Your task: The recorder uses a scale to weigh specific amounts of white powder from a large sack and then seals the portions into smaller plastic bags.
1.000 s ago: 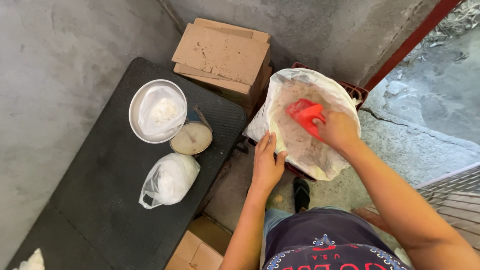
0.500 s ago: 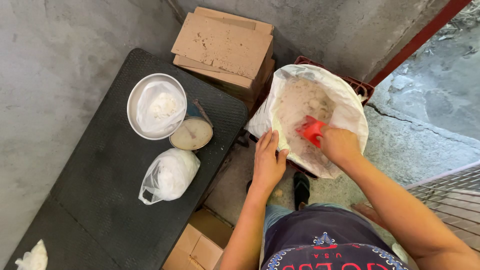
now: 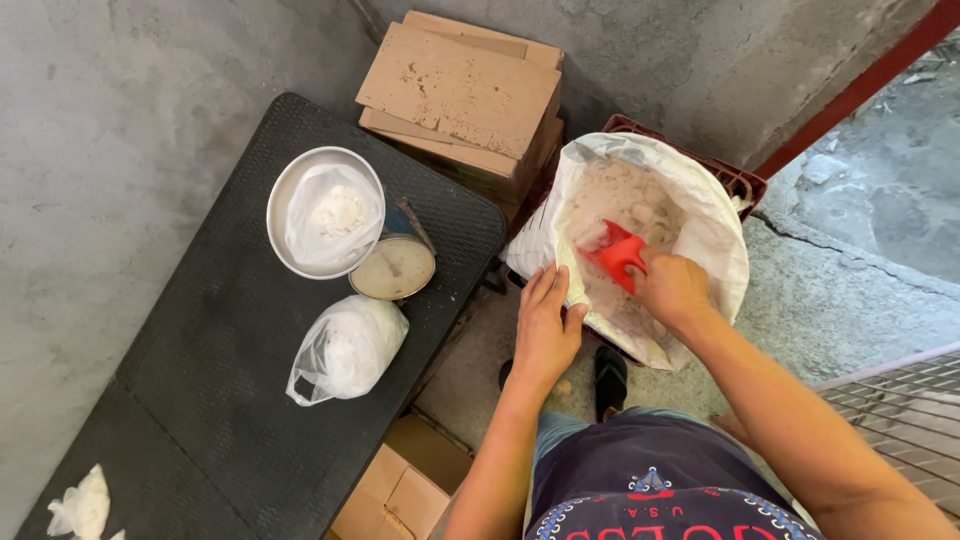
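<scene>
A large white sack (image 3: pixel 712 215) stands open in a red crate, filled with pale coarse powder (image 3: pixel 625 205). My right hand (image 3: pixel 672 288) grips a red scoop (image 3: pixel 615 254) that digs into the powder inside the sack. My left hand (image 3: pixel 546 328) rests on the sack's near rim, fingers flat against the folded edge. On the black table (image 3: pixel 190 330) to the left, a metal scale pan (image 3: pixel 285 235) holds a thin plastic bag with a little white powder (image 3: pixel 335 212). The scale's round dial (image 3: pixel 393 267) faces up beside it.
A tied plastic bag of white powder (image 3: pixel 345 348) lies on the table near the scale. Stacked cardboard boxes (image 3: pixel 462 95) sit against the concrete wall behind. Another carton (image 3: pixel 400 490) lies under the table edge. My sandalled foot (image 3: pixel 609 378) stands by the crate.
My right hand has lowered the red scoop from above the powder down into the sack toward its near side. My left hand has kept its hold on the rim.
</scene>
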